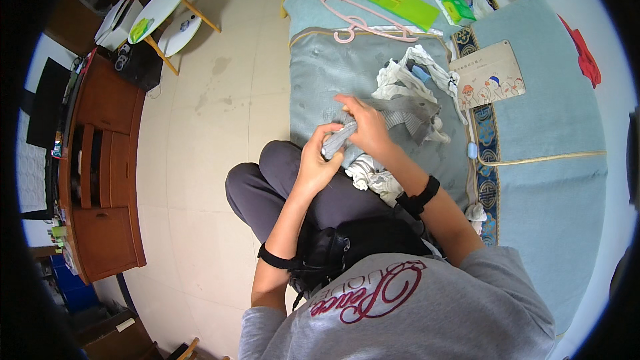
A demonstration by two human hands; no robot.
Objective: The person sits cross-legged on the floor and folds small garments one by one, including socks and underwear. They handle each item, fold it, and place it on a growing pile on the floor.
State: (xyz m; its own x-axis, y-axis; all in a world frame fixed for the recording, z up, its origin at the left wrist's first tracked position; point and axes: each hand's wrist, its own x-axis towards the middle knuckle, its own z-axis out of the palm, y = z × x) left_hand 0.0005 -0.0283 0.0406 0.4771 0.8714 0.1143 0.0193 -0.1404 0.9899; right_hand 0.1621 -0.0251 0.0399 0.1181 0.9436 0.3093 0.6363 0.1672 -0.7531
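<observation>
My left hand [320,162] grips the lower end of a bunched grey knitted piece that looks like a sock [337,140]. On its upper end, my right hand [367,127] holds the same piece, with the index finger stretched out above it. Just beyond my right hand lie ribbed grey cloth items [420,115], partly under white cloth items [392,77] with a dark and blue piece among them. Below my right wrist, a crumpled white patterned cloth [372,175] rests against my thigh. How far the grey piece extends inside my fingers is hidden.
On the blue-grey sofa seat [315,70] lie a pink clothes hanger [370,15], a green folder [405,7] and a beige board with cartoon ducks [489,75]. A small blue object [472,150] sits by the trim. Left stand a white two-tier table [162,7] and a wooden cabinet [105,240].
</observation>
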